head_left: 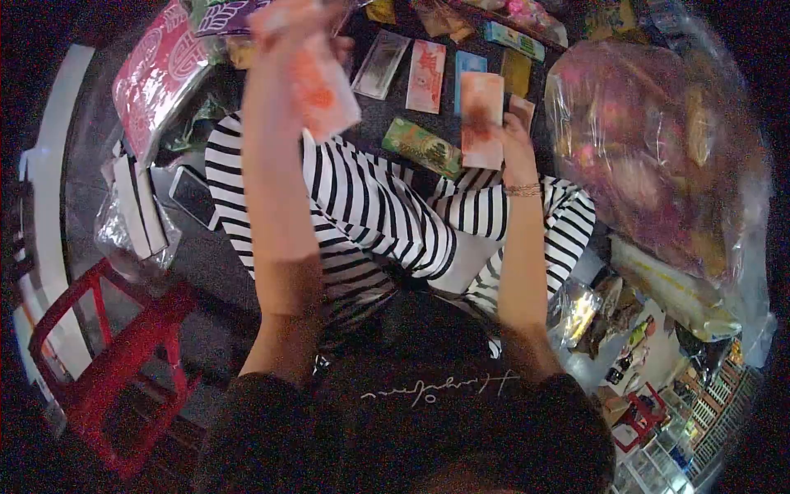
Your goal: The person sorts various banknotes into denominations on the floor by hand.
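My left hand (pixel 300 25) is raised at the top left, smeared by motion. From it hangs a white paper with a red-orange print (pixel 327 95), also blurred. My right hand (pixel 518 148) has its fingers closed on the edge of an upright pale, orange-printed paper note (pixel 482 123) above my knee. Beside that note, a green banknote-like bundle (pixel 424 148) lies at a slant near my crossed legs. Farther off lie a red-printed note bundle (pixel 426 76), a dark grey one (pixel 383 66) and a blue one (pixel 470 70), partly hidden behind the held note.
A large clear plastic bag with pink and gold contents (pixel 634 148) bulges at the right. Pink patterned packs (pixel 160 74) stand at the upper left. A phone (pixel 194 196) lies near my knee, and a red plastic stool (pixel 123 362) is at the lower left.
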### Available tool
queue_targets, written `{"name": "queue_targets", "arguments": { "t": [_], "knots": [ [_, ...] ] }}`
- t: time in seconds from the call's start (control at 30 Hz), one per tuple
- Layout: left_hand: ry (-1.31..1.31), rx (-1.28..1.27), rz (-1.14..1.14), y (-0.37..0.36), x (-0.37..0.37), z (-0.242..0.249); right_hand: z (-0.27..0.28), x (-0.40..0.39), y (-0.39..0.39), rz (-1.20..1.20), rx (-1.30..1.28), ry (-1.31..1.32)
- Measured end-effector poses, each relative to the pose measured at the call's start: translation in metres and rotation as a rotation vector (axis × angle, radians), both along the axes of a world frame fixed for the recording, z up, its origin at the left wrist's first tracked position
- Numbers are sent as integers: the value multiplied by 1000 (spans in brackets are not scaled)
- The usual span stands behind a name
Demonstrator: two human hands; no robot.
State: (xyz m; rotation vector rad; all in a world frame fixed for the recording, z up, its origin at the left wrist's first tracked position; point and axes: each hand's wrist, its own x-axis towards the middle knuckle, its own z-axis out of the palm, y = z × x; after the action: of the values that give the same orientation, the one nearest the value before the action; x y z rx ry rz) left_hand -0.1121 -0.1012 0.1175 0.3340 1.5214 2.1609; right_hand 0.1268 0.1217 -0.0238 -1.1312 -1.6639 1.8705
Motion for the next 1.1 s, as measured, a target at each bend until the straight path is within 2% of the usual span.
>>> {"name": "queue_targets", "arguments": {
  "t": [0.03,0.07,0.1,0.13,0.17,0.23,0.27,0.33,0.37,0.4,0.43,0.47,0.5,0.57,0.6,0.67,0.73,0.83,0.93,1.03,1.1],
  "knots": [
    [-103,190,-94,-18,-1,8,0,3,4,-3,6,-8],
    [-203,379,-186,-27,-3,10,7,0,3,-48,325,-124],
    [-206,383,-187,-27,-8,5,12,-4,1,-92,642,-239],
    [-215,332,-5,-23,-14,-3,20,-3,-2,-147,815,-493],
    [-222,277,176,-21,-18,-6,23,-8,-2,-147,818,-493],
    [-233,310,175,-21,-22,-9,27,-16,-3,-134,923,-666],
    [-248,286,196,-21,-23,-10,21,-18,-3,-136,924,-666],
    [-258,267,210,-18,-23,-11,5,-19,-1,-14,919,-840],
    [-296,351,66,-14,-21,-13,10,-21,-1,-20,921,-836],
    [-334,433,-79,-11,-18,-13,16,-20,-3,-49,851,-808],
    [-329,433,-80,-6,-14,-15,21,-19,-5,-75,780,-779],
    [-279,319,-85,-1,-8,-15,25,-14,0,-22,755,-656],
    [-228,205,-87,6,-2,-16,30,-15,-3,-19,754,-650],
    [-270,254,-187,21,10,-25,40,-14,-10,-74,77,188],
    [-268,231,-215,27,18,-25,48,-14,-13,-18,-136,390],
    [-266,205,-254,40,33,-33,61,-12,-28,12,-240,435],
    [-150,140,-249,57,46,-47,70,-12,-41,97,-342,444],
    [-142,168,-237,71,65,-46,57,-15,-41,192,-474,535],
    [-70,119,-273,84,68,-79,63,-24,-50,190,-473,580],
    [-49,121,-267,88,75,-88,58,-29,-54,156,-445,540],
    [-269,-1,-272,93,80,-85,60,-33,-61,97,-313,480]
  ]
}}
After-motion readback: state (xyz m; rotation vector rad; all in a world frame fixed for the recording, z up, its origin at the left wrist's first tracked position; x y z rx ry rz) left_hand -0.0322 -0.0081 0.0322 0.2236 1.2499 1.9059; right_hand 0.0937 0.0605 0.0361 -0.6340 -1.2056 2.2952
